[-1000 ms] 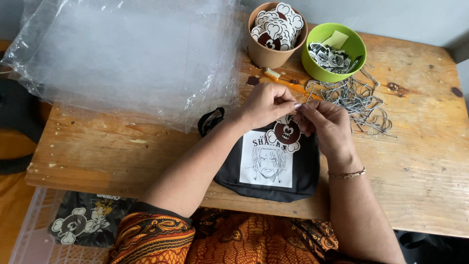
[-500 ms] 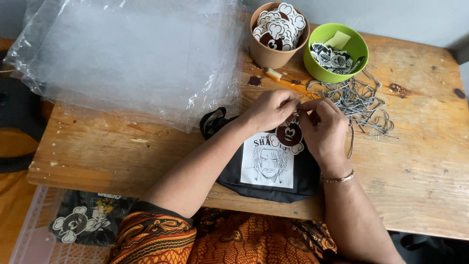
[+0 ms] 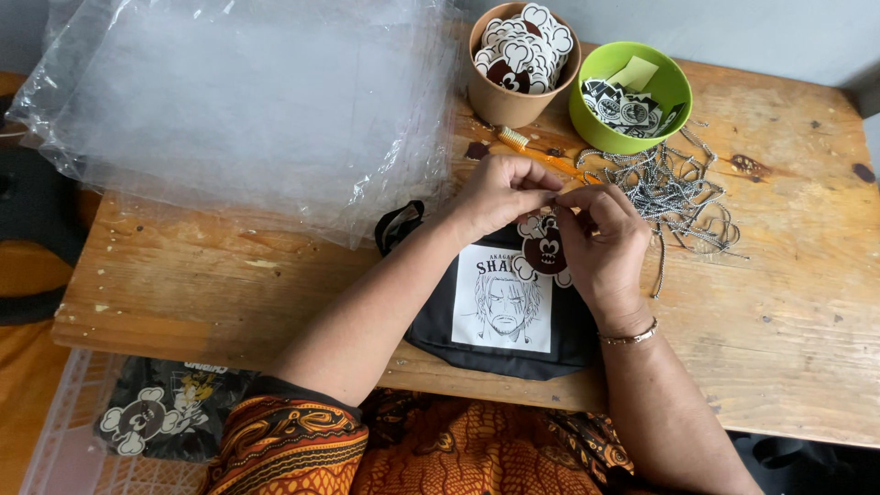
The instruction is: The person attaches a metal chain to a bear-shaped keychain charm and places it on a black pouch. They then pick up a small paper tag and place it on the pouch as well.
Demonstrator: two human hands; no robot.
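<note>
A small black pouch with a white printed panel showing a drawn face lies at the near edge of the wooden table. My left hand and my right hand meet just above its top edge. Their fingertips pinch together at the top of a brown-and-white skull-shaped charm that rests on the pouch. Whatever small part sits between the fingertips is hidden. A bracelet circles my right wrist.
A stack of clear plastic bags covers the table's back left. A tan cup holds more charms; a green bowl holds small printed pieces. Ball chains lie in a heap at the right. An orange brush lies behind my hands.
Both hands stay pinched at the top of the charm with only small finger shifts. The view has tilted slightly.
</note>
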